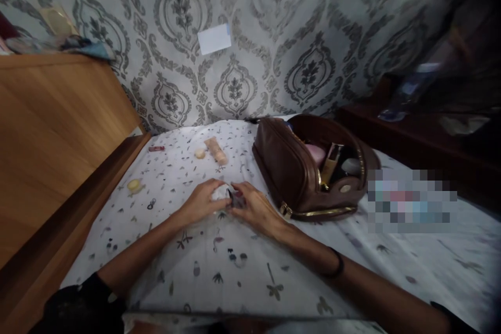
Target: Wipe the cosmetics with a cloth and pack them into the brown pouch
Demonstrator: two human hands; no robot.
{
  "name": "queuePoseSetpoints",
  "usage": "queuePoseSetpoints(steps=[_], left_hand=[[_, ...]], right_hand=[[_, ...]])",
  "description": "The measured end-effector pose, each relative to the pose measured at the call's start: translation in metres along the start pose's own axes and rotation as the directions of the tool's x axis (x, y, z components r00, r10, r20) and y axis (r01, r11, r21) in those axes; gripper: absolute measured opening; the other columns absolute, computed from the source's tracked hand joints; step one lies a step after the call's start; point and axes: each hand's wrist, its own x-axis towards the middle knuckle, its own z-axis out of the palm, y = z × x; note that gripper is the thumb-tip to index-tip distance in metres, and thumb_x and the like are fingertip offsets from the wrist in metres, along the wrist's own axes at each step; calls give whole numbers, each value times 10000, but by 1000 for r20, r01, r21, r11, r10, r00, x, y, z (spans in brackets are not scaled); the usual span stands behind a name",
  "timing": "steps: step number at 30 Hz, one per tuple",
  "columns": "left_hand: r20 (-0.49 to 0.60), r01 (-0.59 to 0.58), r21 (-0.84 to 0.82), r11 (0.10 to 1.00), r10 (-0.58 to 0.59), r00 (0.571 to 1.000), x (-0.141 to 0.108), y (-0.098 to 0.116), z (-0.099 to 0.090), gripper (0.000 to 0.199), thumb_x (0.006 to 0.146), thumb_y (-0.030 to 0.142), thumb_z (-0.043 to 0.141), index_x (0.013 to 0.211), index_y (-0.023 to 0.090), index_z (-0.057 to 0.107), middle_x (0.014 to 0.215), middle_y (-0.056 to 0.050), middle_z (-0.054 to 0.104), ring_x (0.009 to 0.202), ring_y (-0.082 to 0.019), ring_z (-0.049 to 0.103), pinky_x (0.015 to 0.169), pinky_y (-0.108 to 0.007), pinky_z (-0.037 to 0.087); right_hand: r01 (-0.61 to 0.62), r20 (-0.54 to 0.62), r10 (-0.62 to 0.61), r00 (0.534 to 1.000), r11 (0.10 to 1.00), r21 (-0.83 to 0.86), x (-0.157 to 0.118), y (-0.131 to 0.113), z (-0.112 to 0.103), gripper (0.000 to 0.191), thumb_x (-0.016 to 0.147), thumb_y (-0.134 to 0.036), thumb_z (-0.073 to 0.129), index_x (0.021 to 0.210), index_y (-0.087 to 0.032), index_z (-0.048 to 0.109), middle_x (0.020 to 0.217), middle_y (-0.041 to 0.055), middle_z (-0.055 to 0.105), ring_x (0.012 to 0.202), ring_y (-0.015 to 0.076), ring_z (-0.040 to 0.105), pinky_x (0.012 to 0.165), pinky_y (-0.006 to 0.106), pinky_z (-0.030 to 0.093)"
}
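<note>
Near the middle of the patterned white sheet, my left hand (202,200) has its fingers curled round a small white object (222,192). Right beside it, my right hand (256,207) pinches a small dark, partly clear object (237,199) that touches the white one. Fingers hide parts of both items. To the right stands a brown leather bag (289,167), unzipped, with a pink item (315,153) and other things inside. Beyond my hands lie a peach-coloured tube (216,151) and a small round cream-coloured item (200,153).
A yellowish round item (134,186) and a small red item (156,148) lie at the left. A wooden cabinet (58,141) borders the left side. At the right, a clear bottle (409,91) stands on a dark ledge. A blurred-out patch (410,201) covers something beside the bag.
</note>
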Motion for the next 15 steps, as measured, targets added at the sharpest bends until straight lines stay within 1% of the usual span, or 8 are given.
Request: queuePoseSetpoints(steps=[3,4,6,7,9,11,13,15], left_hand=[[14,-62,-21,998,62,998,-19,12,13,352,937,422,558,1154,170,676,1019,-85,702,959,-236,658,857,-321,495],[-4,-72,-18,997,72,997,-22,13,16,341,953,424,530,1128,171,677,1011,-88,700,961,-237,654,861,-324,489],[-50,-80,-38,996,79,996,-23,12,19,299,972,399,490,1073,176,662,997,-77,699,939,-223,653,855,-314,478],[-69,-69,-54,996,66,995,-23,11,20,279,973,385,483,1082,182,641,972,-61,696,891,-206,652,832,-303,475],[-100,-18,-77,997,10,995,-22,8,19,270,965,382,495,1140,195,582,857,-8,665,743,-168,623,747,-279,462],[-123,55,-87,995,-65,990,-22,6,17,280,952,398,516,1156,207,530,725,47,583,601,-141,542,647,-260,424],[-144,92,-91,992,-105,984,-22,6,16,211,942,404,526,1029,211,522,676,61,516,573,-135,495,610,-254,394],[-165,76,-80,994,-88,982,-22,6,15,198,942,390,519,858,211,498,720,32,514,650,-146,515,648,-262,403]], right_hand=[[50,28,-48,998,997,-59,-2,1,8,270,771,-206,744,1026,-158,672,1013,92,667,1004,257,619,893,378,482],[58,34,-56,998,996,-69,-3,0,9,238,772,-206,749,992,-156,674,998,91,666,999,259,615,900,384,477],[66,36,-64,997,995,-74,-4,-1,10,244,766,-222,774,977,-155,674,996,93,666,991,265,612,895,397,481],[70,39,-67,997,995,-72,-5,-2,10,266,759,-233,790,985,-154,676,1004,98,670,995,272,613,892,404,486],[80,45,-78,996,995,-61,-6,-3,8,313,748,-246,816,1015,-151,682,1037,110,681,1023,285,614,904,419,492],[102,50,-100,994,994,-46,-7,-3,7,320,753,-230,817,1038,-159,690,1058,108,696,1045,285,620,926,430,492],[131,47,-130,990,991,-27,-7,-2,6,297,769,-214,802,1044,-172,697,1068,100,707,1050,277,630,935,432,496],[152,35,-152,988,988,-8,-7,0,7,275,781,-223,793,1035,-176,700,1072,101,712,1050,275,637,938,435,501]])
